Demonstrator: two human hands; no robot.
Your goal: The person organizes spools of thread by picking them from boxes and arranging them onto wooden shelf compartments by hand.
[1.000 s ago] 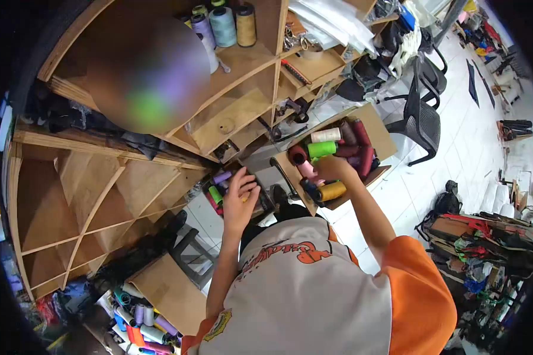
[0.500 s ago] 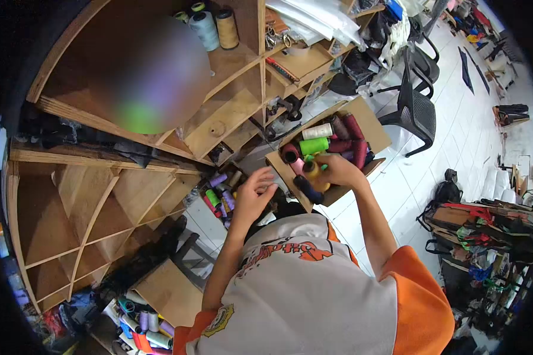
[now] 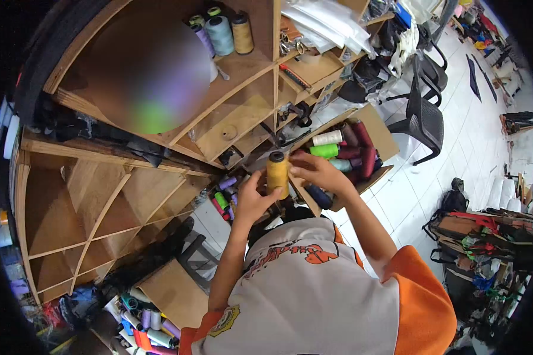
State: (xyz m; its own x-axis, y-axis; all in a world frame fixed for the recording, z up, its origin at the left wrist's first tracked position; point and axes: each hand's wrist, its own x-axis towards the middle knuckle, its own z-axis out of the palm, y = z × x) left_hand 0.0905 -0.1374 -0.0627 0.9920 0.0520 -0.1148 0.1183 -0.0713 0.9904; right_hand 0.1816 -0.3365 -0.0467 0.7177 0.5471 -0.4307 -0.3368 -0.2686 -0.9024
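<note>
- So, you've got the yellow spool [image 3: 278, 176] near the middle of the frame, a chunky cylinder of wound thread with a dark round end facing up.
- Your left hand [image 3: 256, 198] is wrapped round its side, fingers behind and thumb across the lower part.
- Your right hand [image 3: 324, 173] is right beside it, fingers bent toward the spool. Can't tell if those fingertips actually touch it. Your hands are close together, with the spool between them.
- Right of center there's a cardboard box [image 3: 380, 131], flaps open, smooth brown board. Inside you've got a cream spool [image 3: 327, 138], a bright green spool [image 3: 325, 151], long dark red spools [image 3: 368, 162] and a navy spool [image 3: 319, 196] down near the corner.
- Just left of your left hand, a smaller bunch of purple, green and pinkish-red spools [image 3: 222, 200], partly hidden.
- Bottom left, a mixed pile of spools [image 3: 155, 321] beside a tan cardboard flap [image 3: 175, 291].
- Upper left, the grainy wooden shelf [image 3: 243, 65] holds fat cones in pale blue [image 3: 220, 36] and tan [image 3: 242, 35].
</note>
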